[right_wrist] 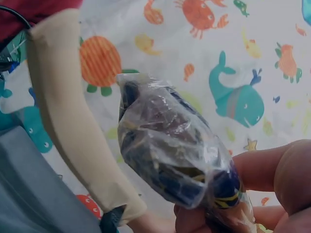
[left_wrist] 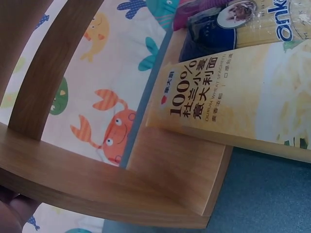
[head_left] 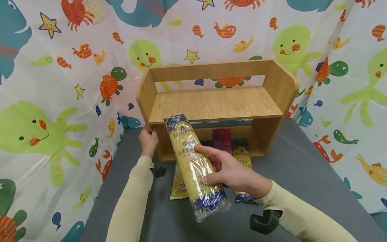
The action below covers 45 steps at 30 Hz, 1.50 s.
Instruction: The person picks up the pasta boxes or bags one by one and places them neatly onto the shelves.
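Observation:
My right hand [head_left: 231, 169] grips a long clear packet of spaghetti [head_left: 190, 158] with blue ends, held tilted in front of the wooden shelf [head_left: 216, 102]. In the right wrist view, the fingers and thumb pinch around the packet's crinkled blue end [right_wrist: 170, 150]. At the shelf's left side, my left hand [head_left: 148, 143] holds the side panel just below the upper board. Part of that hand shows at the lower left corner of the left wrist view, against the wood. The held packet hides part of the lower compartment.
The lower compartment holds a yellow spaghetti pack [head_left: 179, 185], a red pack [head_left: 222, 140] and a blue-and-yellow spaghetti packet [head_left: 242, 156], with front ends jutting over the grey tabletop [head_left: 302, 188]. A sea-animal patterned curtain [head_left: 169, 37] stands behind and at both sides.

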Motion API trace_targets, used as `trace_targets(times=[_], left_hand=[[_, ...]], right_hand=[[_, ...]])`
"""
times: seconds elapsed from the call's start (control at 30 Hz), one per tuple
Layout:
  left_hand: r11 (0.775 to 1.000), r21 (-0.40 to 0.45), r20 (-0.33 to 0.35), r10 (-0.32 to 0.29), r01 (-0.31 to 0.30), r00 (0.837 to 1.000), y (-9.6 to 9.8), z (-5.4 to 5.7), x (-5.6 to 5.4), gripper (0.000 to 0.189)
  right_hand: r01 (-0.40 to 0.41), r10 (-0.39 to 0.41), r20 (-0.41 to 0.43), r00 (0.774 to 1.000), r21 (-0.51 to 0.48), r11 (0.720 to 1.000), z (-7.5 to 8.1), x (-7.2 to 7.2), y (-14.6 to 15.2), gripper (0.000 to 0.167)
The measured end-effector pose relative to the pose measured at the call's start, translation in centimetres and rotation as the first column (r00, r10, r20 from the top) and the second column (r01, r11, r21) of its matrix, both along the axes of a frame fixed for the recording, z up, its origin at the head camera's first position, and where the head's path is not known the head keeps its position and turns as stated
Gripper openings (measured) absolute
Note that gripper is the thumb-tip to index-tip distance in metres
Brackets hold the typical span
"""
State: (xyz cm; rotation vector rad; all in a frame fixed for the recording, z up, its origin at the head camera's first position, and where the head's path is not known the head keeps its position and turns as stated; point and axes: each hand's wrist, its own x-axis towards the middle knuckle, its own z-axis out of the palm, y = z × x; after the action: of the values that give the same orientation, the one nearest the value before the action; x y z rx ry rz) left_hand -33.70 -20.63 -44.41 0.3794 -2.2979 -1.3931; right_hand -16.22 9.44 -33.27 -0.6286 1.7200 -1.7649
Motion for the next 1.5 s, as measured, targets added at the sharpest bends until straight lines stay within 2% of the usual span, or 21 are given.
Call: trace_targets(times=[0.2, 0.43, 0.73, 0.9, 1.0, 1.1, 1.3, 1.43, 1.5], left_hand=[[0.999, -0.043, -0.008, -0.002, 0.002, 1.0, -0.3, -0.2, 0.2, 0.035], [0.998, -0.057, -0.008, -0.006, 0.006, 1.0, -0.5, -0.2, 0.5, 0.035], [0.998, -0.055, -0.006, 0.002, -0.003, 1.0, -0.6, -0.5, 0.5, 0.033], [0.999, -0.038, 0.0, -0.02, 0.02, 1.0, -0.4, -0.2, 0.6, 0.033], [0.999, -0.018, 0.001, -0.041, 0.041, 0.999, -0.3, -0.1, 0.7, 0.033], [0.999, 0.003, 0.003, -0.051, 0.051, 0.999, -0.3, 0.1, 0.8, 0.034], [0.997, 0.045, 0.046, -0.059, 0.057, 0.997, -0.2, 0.4, 0.7, 0.044], [0.995, 0.061, 0.036, -0.08, 0.078, 0.996, -0.3, 0.3, 0.6, 0.05], [0.995, 0.038, 0.017, -0.094, 0.093, 0.995, -0.4, 0.3, 0.6, 0.051]], right_hand=[[0.09, -0.091, 0.008, 0.996, 0.083, 0.992, 1.8, -3.3, -3.0, 0.083], [0.184, -0.186, -0.006, 0.983, 0.186, 0.965, 2.2, -7.2, -6.4, 0.082], [0.238, -0.244, 0.003, 0.97, 0.216, 0.947, 2.4, -11.0, -9.7, 0.083], [0.268, -0.29, 0.094, 0.952, 0.195, 0.943, 2.9, -12.9, -10.9, 0.089], [0.282, -0.303, 0.168, 0.938, 0.139, 0.949, 3.2, -13.9, -11.4, 0.088], [0.286, -0.304, 0.2, 0.931, 0.115, 0.951, 3.4, -14.6, -12.0, 0.084], [0.318, -0.338, 0.157, 0.928, 0.14, 0.938, 3.4, -15.7, -13.3, 0.08], [0.336, -0.357, 0.154, 0.921, 0.148, 0.93, 3.2, -16.3, -13.8, 0.08], [0.34, -0.36, 0.151, 0.921, 0.142, 0.93, 3.1, -16.6, -13.9, 0.08]])
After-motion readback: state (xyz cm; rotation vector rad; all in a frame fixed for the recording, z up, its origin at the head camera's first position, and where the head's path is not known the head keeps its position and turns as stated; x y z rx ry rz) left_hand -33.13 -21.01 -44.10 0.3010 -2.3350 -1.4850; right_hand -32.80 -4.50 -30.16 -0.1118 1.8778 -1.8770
